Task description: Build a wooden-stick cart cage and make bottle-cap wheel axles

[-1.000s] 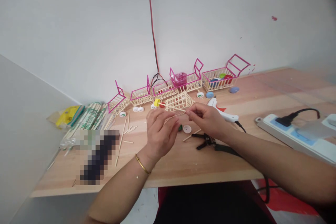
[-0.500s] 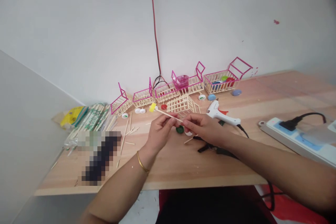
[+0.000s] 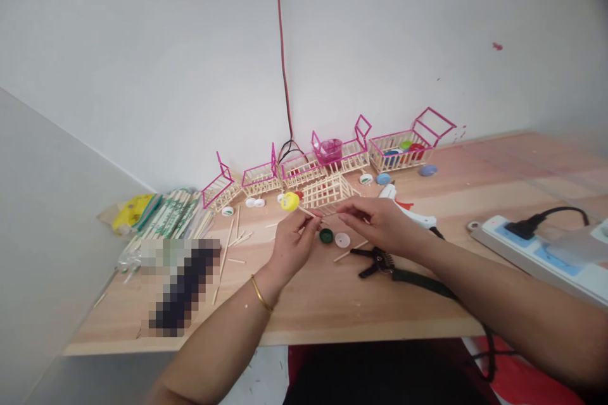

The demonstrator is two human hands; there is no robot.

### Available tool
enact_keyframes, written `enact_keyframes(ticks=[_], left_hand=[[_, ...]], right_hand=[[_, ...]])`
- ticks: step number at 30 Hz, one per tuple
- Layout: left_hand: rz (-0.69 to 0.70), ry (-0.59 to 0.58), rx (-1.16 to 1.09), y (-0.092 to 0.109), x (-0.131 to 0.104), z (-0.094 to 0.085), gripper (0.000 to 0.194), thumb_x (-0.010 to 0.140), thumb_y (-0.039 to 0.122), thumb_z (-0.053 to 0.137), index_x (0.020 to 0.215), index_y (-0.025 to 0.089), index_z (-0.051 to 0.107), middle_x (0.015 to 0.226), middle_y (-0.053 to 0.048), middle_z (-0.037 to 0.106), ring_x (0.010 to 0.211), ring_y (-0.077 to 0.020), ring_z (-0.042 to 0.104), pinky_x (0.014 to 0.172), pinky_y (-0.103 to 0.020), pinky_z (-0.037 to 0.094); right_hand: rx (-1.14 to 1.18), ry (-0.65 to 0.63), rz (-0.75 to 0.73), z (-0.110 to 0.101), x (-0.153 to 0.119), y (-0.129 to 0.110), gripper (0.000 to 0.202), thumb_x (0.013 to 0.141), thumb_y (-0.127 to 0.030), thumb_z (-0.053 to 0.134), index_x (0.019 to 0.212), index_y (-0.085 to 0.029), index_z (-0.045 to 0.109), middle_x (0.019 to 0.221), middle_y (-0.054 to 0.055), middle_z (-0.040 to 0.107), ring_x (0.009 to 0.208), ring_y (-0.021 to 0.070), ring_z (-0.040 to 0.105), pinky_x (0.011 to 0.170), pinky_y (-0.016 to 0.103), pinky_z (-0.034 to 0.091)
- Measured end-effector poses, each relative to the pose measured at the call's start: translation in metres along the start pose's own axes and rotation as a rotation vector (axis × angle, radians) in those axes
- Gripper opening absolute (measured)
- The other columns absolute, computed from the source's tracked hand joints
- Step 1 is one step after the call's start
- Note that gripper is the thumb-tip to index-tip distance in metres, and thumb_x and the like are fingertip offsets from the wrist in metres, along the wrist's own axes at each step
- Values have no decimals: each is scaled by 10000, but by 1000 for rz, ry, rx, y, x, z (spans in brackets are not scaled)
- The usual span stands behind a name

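My left hand (image 3: 295, 239) pinches a thin wooden stick (image 3: 308, 210) whose far end carries a round yellow cap (image 3: 290, 201). To its right, my right hand (image 3: 373, 221) is apart from the stick, with thumb and forefinger close together; whether anything small is between them is too fine to tell. Beyond the hands lies a small lattice of sticks (image 3: 327, 191). A green cap (image 3: 326, 235) and a white cap (image 3: 342, 240) rest on the table between the hands. The white glue gun (image 3: 418, 216) is partly behind my right forearm.
Several stick baskets with pink rims (image 3: 401, 150) line the wall. Black cutters (image 3: 379, 261) lie under my right forearm. A power strip (image 3: 546, 253) is at the right. Bundled sticks (image 3: 166, 221) and loose sticks (image 3: 227, 247) are at the left.
My right hand has come off the stick and moved slightly right and up. The stick has turned in my left hand, so the yellow cap now shows its round face.
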State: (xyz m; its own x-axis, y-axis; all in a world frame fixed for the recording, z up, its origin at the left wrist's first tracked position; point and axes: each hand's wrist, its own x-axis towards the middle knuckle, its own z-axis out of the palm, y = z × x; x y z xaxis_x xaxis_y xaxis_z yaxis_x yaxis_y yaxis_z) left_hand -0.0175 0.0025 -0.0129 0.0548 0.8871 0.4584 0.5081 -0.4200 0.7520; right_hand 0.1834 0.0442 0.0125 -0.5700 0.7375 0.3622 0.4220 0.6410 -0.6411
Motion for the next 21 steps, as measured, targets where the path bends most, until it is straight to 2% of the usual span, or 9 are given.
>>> enact_keyframes(ticks=[4, 7, 9, 11, 13, 15, 18, 21], left_hand=[[-23, 2, 55, -2, 2, 0, 194, 901, 287, 492, 824, 158, 615, 722, -23, 665, 686, -125, 624, 670, -233, 470], [-63, 20, 40, -4, 3, 0, 200, 901, 297, 495, 815, 157, 607, 722, -19, 668, 684, -125, 627, 665, -229, 466], [-81, 46, 27, -6, 4, 0, 203, 899, 314, 499, 827, 157, 606, 719, -15, 665, 687, -129, 629, 670, -235, 468], [-93, 53, 37, -7, 3, 0, 214, 897, 328, 501, 818, 158, 605, 718, -15, 660, 689, -134, 625, 671, -243, 467], [-92, 47, 46, -8, 3, 0, 217, 897, 329, 501, 812, 159, 607, 720, -14, 655, 694, -134, 619, 682, -246, 463], [-89, 55, 48, -8, 3, 0, 214, 897, 327, 502, 820, 160, 612, 718, -11, 653, 697, -132, 616, 688, -246, 460], [-96, 71, 56, -8, 3, 0, 217, 895, 333, 507, 818, 163, 616, 712, -9, 652, 693, -133, 616, 684, -245, 458], [-93, 78, 47, -8, 3, 0, 217, 894, 339, 510, 817, 165, 615, 707, -6, 647, 686, -130, 615, 677, -240, 459]], right_hand=[[-132, 160, 14, -20, 4, 7, 206, 880, -301, 495, 939, -174, 646, 752, 31, 658, 637, 139, 540, 597, 253, 387], [-220, 292, 124, -45, 6, 14, 228, 882, -328, 488, 970, -182, 639, 764, 38, 658, 635, 152, 556, 589, 263, 389], [-266, 312, 207, -60, 6, 21, 255, 877, -356, 491, 1011, -186, 626, 787, 49, 667, 664, 171, 582, 606, 274, 402], [-335, 249, 276, -70, 5, 30, 284, 866, -385, 497, 1038, -191, 613, 816, 64, 674, 700, 196, 605, 615, 286, 412], [-463, 121, 346, -74, 3, 39, 303, 837, -386, 524, 1053, -188, 601, 880, 87, 679, 758, 225, 621, 619, 295, 415], [-611, -36, 402, -73, 0, 47, 339, 788, -386, 573, 1050, -172, 597, 971, 120, 666, 851, 259, 621, 641, 303, 417], [-702, -256, 476, -67, -6, 57, 429, 718, -491, 627, 984, -155, 613, 1001, 147, 646, 873, 279, 622, 650, 311, 418], [-705, -344, 493, -60, -12, 63, 422, 731, -519, 596, 945, -157, 625, 963, 145, 649, 832, 278, 633, 628, 314, 411]])
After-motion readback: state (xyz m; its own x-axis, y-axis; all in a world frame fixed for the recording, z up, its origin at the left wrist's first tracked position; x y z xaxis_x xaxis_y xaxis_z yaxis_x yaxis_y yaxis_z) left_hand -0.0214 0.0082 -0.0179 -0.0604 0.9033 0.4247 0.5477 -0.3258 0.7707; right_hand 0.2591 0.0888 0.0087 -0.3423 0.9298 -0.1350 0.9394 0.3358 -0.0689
